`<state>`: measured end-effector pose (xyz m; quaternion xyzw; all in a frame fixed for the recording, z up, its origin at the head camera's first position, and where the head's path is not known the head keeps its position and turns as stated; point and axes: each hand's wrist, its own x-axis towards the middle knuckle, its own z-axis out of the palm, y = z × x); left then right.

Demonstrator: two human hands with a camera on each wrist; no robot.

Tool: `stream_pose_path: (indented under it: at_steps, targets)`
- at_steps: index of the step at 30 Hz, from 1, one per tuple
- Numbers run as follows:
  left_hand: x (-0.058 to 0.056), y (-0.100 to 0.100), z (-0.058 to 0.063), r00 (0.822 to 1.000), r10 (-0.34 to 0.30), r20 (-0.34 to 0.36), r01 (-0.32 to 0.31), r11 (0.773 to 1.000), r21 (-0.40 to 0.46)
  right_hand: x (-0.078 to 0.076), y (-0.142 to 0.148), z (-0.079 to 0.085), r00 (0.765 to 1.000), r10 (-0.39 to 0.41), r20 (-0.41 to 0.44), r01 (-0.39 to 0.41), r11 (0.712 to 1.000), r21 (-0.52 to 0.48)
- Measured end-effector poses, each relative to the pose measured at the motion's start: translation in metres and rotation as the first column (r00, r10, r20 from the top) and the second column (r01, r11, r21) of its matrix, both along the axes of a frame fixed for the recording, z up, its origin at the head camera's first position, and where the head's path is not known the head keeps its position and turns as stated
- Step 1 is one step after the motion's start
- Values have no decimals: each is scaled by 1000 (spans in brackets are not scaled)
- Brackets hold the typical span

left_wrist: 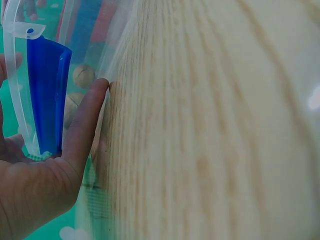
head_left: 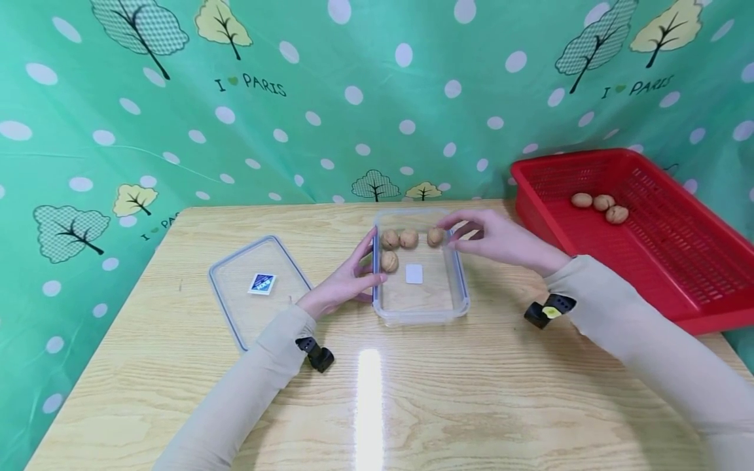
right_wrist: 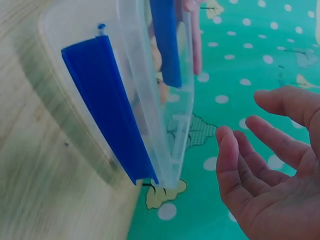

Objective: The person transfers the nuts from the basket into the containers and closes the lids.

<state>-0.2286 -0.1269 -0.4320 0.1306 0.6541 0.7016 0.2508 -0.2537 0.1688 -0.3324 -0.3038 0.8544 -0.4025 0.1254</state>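
Observation:
A clear plastic storage box with blue latches stands lidless on the table, holding several walnuts in its far and left part. A small white square shows at its bottom. My left hand rests against the left wall, thumb at the rim; in the left wrist view one straight finger lies along the wall beside the blue latch. Over the far right rim is my right hand, fingertips close to a walnut in the box. The right wrist view shows its fingers apart, holding nothing.
The clear lid, blue-edged and with a blue-and-white label, lies left of the box. To the right stands a red basket with three walnuts at its far end. A green patterned cloth hangs behind the table.

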Motion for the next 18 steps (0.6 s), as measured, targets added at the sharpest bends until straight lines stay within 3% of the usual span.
stream_pose_path:
  at_steps: [10,18]
  targets:
    - [1,1,2,1000,29,-3,-29,999,-25,1,24,16,989,-144,37,144,990,7]
    - [1,1,3,999,34,-5,-34,999,-34,1,49,32,974,-225,-2,225,974,27]
